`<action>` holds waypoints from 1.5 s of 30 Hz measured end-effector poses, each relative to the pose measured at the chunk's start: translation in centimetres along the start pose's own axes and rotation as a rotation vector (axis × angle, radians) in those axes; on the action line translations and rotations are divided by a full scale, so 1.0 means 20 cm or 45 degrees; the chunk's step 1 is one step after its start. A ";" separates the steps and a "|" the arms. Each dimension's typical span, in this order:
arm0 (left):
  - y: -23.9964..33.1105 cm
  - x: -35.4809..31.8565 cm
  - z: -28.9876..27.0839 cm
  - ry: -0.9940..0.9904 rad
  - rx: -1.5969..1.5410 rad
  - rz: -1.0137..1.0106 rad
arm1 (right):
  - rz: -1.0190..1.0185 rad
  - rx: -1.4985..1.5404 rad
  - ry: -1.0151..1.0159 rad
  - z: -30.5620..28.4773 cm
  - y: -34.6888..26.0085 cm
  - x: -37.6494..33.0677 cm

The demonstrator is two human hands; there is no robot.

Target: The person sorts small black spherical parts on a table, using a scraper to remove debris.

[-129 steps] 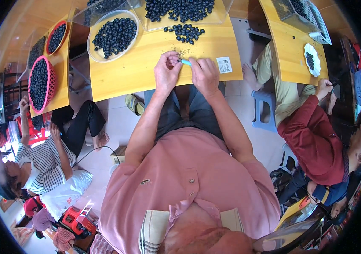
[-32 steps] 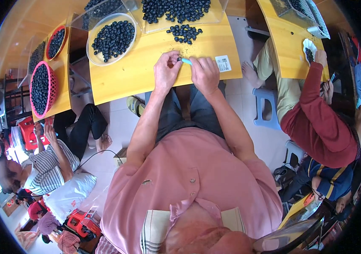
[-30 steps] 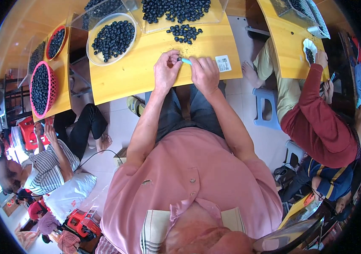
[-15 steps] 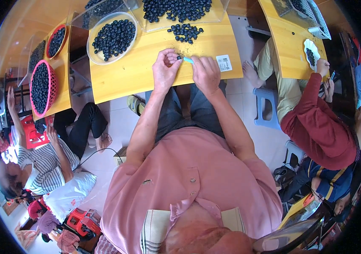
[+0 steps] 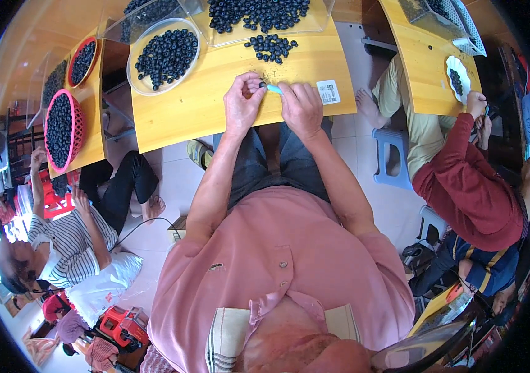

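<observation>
Over the near part of the yellow table [image 5: 184, 118], my left hand [image 5: 242, 104] pinches one small dark round bead-like piece [image 5: 262, 84] between thumb and fingers. My right hand [image 5: 303, 109] is closed on a slim tool with a light-blue handle [image 5: 274, 89]. The tool's tip is at the piece; whether it touches is too small to tell. Just beyond my hands lies a loose cluster of dark round pieces [image 5: 271, 47], with brown crumbs [image 5: 266, 69] scattered on the wood. A white printed label [image 5: 328, 92] lies to the right of my right hand.
A clear round tub [image 5: 167, 56] of dark pieces stands left of my hands. A clear tray [image 5: 259, 15] with more stands beyond. At left, a co-worker in stripes [image 5: 75, 248] sits by a pink basket [image 5: 60, 130]. A co-worker in dark red [image 5: 470, 180] works at the right-hand table [image 5: 423, 87].
My hands stay almost in place, with the dark piece turned slightly at the tool tip. The left co-worker's raised hand has moved down toward the pink basket; the right co-worker's hands have shifted slightly.
</observation>
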State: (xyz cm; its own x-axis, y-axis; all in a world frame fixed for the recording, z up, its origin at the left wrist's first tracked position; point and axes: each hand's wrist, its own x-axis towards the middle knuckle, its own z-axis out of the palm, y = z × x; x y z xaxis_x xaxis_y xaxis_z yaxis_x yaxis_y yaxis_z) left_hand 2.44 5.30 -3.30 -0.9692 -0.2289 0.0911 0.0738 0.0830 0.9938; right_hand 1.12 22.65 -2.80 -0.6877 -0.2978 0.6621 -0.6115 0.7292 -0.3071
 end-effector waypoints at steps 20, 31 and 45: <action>0.00 0.00 -0.05 0.016 0.119 0.187 | 0.106 -0.025 -0.052 0.01 -0.02 0.02; 0.24 0.32 -0.59 0.498 0.758 0.558 | 0.082 -0.020 -0.078 -0.01 -0.01 0.00; 0.06 0.59 -0.14 -0.101 1.043 0.504 | 0.021 -0.047 -0.026 0.00 0.00 0.01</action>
State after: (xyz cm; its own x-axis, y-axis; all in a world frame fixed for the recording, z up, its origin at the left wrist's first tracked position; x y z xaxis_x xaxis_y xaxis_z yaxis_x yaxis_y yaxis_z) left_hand -8.19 0.04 -0.86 -0.9240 0.0280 0.3813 0.2440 0.8110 0.5317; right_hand 1.08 22.55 -2.69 -0.7055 -0.2977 0.6431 -0.5855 0.7561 -0.2923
